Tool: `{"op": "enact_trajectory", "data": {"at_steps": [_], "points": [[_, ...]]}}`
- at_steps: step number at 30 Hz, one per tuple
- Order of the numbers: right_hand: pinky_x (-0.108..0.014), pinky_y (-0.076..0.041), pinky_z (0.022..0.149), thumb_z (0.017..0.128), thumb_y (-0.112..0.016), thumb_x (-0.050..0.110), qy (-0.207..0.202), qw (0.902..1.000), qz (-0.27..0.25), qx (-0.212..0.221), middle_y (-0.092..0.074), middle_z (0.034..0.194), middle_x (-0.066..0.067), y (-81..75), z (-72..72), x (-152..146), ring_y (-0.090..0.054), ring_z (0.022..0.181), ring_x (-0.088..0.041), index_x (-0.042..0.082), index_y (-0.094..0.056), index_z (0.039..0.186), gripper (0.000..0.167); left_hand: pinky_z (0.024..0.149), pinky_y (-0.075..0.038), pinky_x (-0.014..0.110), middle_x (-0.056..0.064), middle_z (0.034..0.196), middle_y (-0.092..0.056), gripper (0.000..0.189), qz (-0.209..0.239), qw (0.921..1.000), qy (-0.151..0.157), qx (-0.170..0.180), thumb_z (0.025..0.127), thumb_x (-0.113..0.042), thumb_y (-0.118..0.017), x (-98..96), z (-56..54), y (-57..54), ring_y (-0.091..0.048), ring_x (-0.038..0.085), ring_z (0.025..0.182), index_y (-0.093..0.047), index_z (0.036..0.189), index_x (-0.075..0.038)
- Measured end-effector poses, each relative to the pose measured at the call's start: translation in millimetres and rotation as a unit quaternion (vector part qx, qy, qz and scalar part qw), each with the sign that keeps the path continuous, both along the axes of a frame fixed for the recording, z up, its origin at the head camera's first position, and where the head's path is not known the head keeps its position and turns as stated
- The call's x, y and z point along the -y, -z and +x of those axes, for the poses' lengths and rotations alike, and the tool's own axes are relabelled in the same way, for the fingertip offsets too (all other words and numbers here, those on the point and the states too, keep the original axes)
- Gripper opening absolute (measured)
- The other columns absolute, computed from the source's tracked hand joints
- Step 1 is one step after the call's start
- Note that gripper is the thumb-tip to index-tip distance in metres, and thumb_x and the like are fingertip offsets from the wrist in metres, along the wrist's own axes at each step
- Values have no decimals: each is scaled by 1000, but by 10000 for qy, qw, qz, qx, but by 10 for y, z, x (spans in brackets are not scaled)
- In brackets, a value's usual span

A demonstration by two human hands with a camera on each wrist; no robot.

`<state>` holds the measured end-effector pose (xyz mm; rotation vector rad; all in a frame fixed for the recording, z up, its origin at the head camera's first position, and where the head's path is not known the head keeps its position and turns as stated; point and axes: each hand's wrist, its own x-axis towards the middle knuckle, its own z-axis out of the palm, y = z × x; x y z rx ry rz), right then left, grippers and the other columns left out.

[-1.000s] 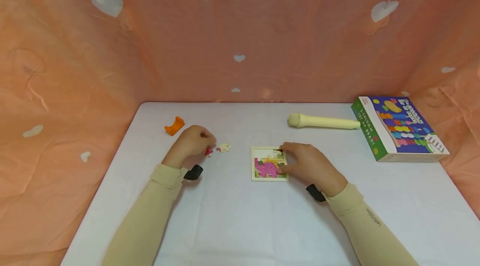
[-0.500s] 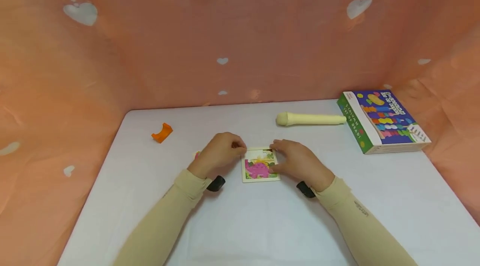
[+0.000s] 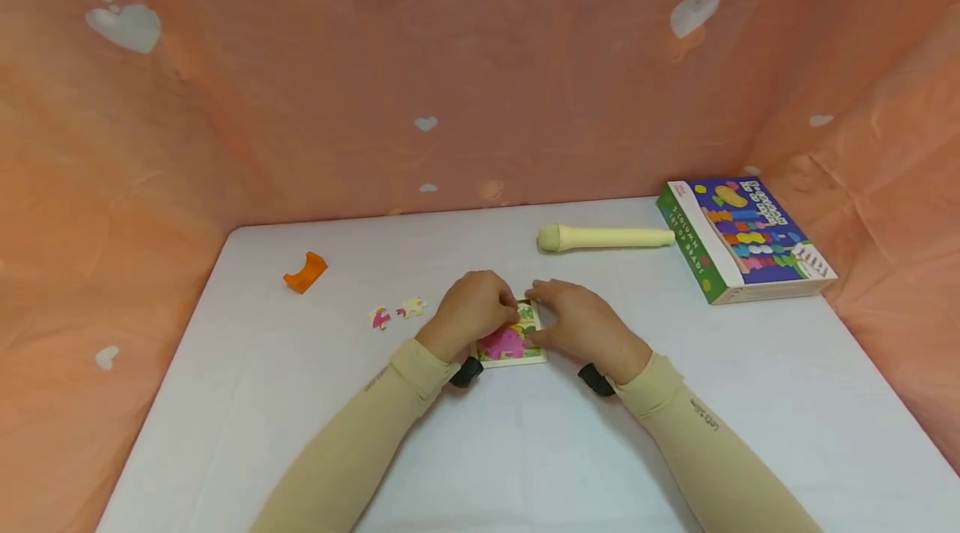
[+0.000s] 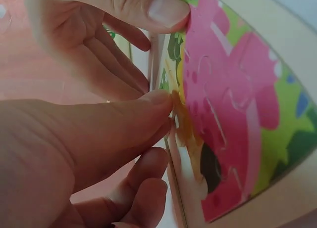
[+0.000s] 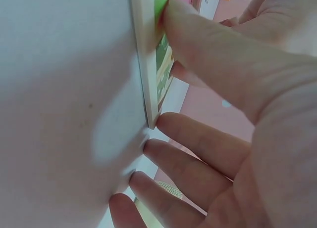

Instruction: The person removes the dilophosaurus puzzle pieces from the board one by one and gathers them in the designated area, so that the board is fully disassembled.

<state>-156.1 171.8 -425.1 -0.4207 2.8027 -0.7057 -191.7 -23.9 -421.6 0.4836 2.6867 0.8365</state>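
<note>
A small square jigsaw puzzle point(image 3: 502, 345) with a pink dinosaur picture and pale frame lies mid-table, partly covered by both hands. Over its upper left part is my left hand point(image 3: 472, 308). Thumb and forefinger pinch together right at the picture point(image 4: 223, 94) in the left wrist view, around a small puzzle piece mostly hidden by the fingertips. My right hand point(image 3: 585, 329) steadies the right side: its thumb point(image 5: 190, 27) presses on the picture and the forefinger touches the frame corner. The other fingers spread with tips at the tabletop. Two loose puzzle pieces point(image 3: 412, 308) lie left of the left hand.
An orange curved block point(image 3: 305, 272) rests at the table's back left. Behind the right hand lies a pale yellow microphone-shaped thing point(image 3: 606, 238), its thin end by a bead-set box point(image 3: 742, 241). An orange curtain point(image 3: 337, 99) hangs behind the white table point(image 3: 525, 450).
My left hand has travelled right from beside the loose pieces to over the puzzle. The right hand keeps its place at the puzzle's right side. The head view has shifted.
</note>
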Motion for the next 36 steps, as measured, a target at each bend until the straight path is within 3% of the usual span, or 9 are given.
{"op": "enact_trajectory", "data": {"at_steps": [11, 23, 36], "points": [[-58, -43, 122, 87, -91, 31, 21, 10000, 23, -45, -61, 158, -15, 0, -9, -12, -54, 150, -38, 7, -66, 147, 69, 73, -51, 31, -4, 89, -78, 6, 218, 9995, -71, 202, 92, -21, -86, 33, -16, 18, -65, 16, 87, -86, 89, -16], [-58, -44, 121, 85, -93, 32, -52, 9999, -56, -67, -62, 157, -16, 11, -17, -28, -55, 149, -38, 7, -68, 145, 70, 73, -50, 30, -5, 84, -77, 9, 120, 9999, -95, -64, 93, -20, -85, 2, 20, 52, -63, 14, 83, -85, 85, -17], [-58, -43, 122, 85, -93, 28, -50, 9999, -144, 42, -61, 157, -16, -1, -22, -33, -54, 149, -39, 6, -66, 146, 71, 73, -51, 31, -4, 84, -76, 10, 206, 9997, -120, -13, 94, -19, -83, 13, 12, 56, -63, 16, 83, -83, 84, -16]]}}
